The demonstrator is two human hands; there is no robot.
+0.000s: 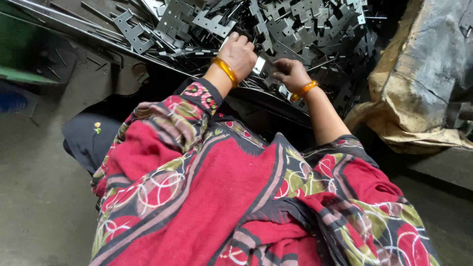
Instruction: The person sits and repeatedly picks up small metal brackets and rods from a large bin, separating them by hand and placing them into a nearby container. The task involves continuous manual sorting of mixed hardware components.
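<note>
A big heap of flat grey metal brackets (295, 24) with punched holes fills the top of the head view. My left hand (239, 53), with an orange bangle on its wrist, is closed on a small shiny metal piece (259, 65) at the heap's near edge. Just to its right, my right hand (290, 74), also with an orange bangle, has its fingers curled on a dark bracket (270, 69) that meets the shiny piece. Both hands nearly touch. My red patterned clothing covers the lower half of the view.
A crumpled brown and grey sack (423, 83) lies at the right. Long metal strips (64, 22) slant across the upper left. A green object (19, 49) sits at the far left. Grey concrete floor (39, 187) lies at the lower left.
</note>
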